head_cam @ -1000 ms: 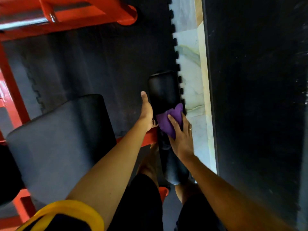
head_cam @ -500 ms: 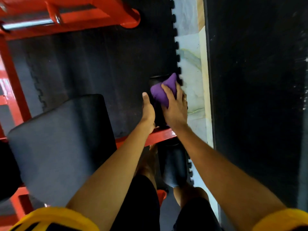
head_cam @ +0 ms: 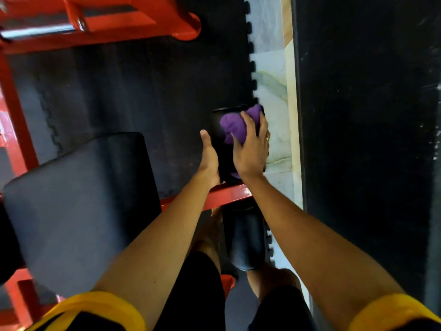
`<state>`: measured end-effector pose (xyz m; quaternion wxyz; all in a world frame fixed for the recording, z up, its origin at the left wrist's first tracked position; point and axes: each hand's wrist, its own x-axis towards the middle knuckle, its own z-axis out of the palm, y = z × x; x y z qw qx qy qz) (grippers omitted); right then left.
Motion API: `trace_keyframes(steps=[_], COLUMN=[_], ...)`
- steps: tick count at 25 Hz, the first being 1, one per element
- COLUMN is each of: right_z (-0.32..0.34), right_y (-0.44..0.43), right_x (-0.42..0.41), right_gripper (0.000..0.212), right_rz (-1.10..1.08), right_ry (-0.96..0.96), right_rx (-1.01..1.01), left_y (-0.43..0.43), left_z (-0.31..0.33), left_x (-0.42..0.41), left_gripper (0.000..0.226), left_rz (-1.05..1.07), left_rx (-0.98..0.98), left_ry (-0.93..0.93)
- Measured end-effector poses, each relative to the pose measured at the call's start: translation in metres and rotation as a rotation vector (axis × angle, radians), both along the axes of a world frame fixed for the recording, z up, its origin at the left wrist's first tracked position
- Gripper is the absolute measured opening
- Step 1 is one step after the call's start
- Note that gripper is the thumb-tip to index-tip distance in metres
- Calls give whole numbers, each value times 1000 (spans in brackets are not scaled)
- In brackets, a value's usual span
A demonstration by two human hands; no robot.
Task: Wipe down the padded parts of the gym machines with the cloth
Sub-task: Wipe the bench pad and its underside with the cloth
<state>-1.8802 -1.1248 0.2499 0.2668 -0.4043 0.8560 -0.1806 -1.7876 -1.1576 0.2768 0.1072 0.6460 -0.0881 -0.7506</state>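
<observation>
A black padded roller runs away from me across a red crossbar (head_cam: 222,195); its far half (head_cam: 218,144) lies beyond the bar and its near half (head_cam: 247,244) is closer to me. My right hand (head_cam: 250,151) holds a crumpled purple cloth (head_cam: 235,126) against the far end of the roller, fingers curled over it. My left hand (head_cam: 208,158) lies along the roller's left side with the thumb pointing forward; its fingers are hidden behind the pad. A large black seat pad (head_cam: 78,199) sits at the left.
The red machine frame (head_cam: 114,20) crosses the top and runs down the left edge. Black rubber floor mats (head_cam: 143,87) lie below, with a pale marble strip (head_cam: 272,75) and a dark wall panel (head_cam: 362,139) to the right. My legs stand under the roller.
My right hand has swept the cloth from the roller's middle near the red bar out to its far end, then shifted it a little to the right. My left hand stays beside the roller.
</observation>
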Motion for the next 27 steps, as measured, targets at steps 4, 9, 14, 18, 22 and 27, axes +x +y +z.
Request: trace_keyframes(steps=[4,9,14,18,22,27], right_z=[-6,-20,-5,-23,-14,-4], right_y=[-35,-22,-23,-6,3,131], right_x=[-16,-41,-12,-34,-17,17], right_gripper=[68,70,68,70,73,80], right_rz=[482,270,224,510,-22,319], right_ry=[140,-41,73,60,-100,-28], right_rx=[-12,21,89,-50,55,44], left_y=[-2,-2,1,0,4,1], left_z=[6,-2,-4,1,4,10], left_x=[2,6,3,9,14,7], left_gripper=[63,66,82,63,69,65], left_rz=[10,10,-7,29,39,-17], left_rx=[-34,-2,-1,-27,-53,-21], left_ry=[36,30,18,69,63,-14])
